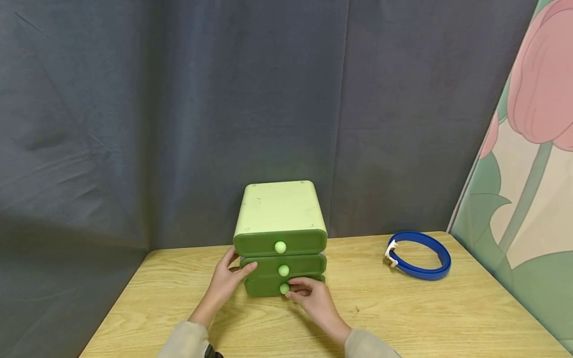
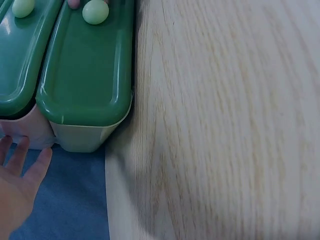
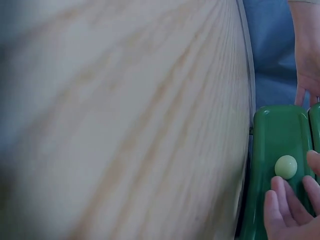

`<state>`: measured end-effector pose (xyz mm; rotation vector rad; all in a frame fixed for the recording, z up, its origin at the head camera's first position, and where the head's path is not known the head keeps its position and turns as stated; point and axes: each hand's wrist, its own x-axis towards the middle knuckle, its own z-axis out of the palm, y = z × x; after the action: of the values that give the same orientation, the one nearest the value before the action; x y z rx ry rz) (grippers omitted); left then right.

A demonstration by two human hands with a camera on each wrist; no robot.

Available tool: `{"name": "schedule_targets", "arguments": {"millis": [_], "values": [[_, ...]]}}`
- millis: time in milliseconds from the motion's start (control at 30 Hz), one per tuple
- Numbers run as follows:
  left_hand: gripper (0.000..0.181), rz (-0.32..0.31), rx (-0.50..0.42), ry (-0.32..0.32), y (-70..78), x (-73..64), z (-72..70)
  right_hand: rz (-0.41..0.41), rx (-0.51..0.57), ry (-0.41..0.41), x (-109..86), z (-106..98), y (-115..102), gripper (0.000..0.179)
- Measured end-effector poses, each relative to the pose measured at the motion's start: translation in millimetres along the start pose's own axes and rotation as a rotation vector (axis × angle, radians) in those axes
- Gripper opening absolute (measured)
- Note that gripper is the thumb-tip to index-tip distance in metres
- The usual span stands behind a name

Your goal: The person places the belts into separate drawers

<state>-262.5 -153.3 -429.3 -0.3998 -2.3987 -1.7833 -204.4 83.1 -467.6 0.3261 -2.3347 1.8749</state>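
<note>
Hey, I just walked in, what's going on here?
Someone has both hands at a green three-drawer unit on a wooden table. The left hand is at its left side, the thumb by the middle drawer. The right hand is right beside the bottom knob; whether it touches isn't clear. A blue belt with a white buckle lies looped off to the right, away from both hands.

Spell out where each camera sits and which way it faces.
Head: worn on the head, facing forward and down at the drawer unit; left grip, right grip and sleeves show.
Left wrist: worn there, facing the bottom drawer and tabletop; left grip shows, plus a right fingertip.
Right wrist: worn there, facing tabletop and bottom drawer; both grips show.
Shared: both wrist views show the bottom drawer's knob.
</note>
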Motion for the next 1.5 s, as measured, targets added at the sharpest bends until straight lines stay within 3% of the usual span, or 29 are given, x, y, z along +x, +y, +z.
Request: {"name": "schedule_targets", "arguments": {"millis": [267,800,1200,1500], "values": [[0.063,-0.003,-0.019,0.032,4.7,-1.0,-0.7,-0.009,0.01,-0.097,6.1,5.4,0.8,0.03],[0.063,-0.032,-0.038,0.059,1.2,-3.1,2.6,0.029,-0.068,-0.089,8.4,1.0,2.8,0.018],[0.061,-0.02,-0.063,0.155,3.8,-4.1,5.0,0.066,-0.091,-0.036,14.7,1.7,1.5,0.009],[0.066,-0.028,-0.045,0.157,6.7,-5.9,5.1,0.097,-0.092,-0.036,9.9,3.7,-1.2,0.008]]}}
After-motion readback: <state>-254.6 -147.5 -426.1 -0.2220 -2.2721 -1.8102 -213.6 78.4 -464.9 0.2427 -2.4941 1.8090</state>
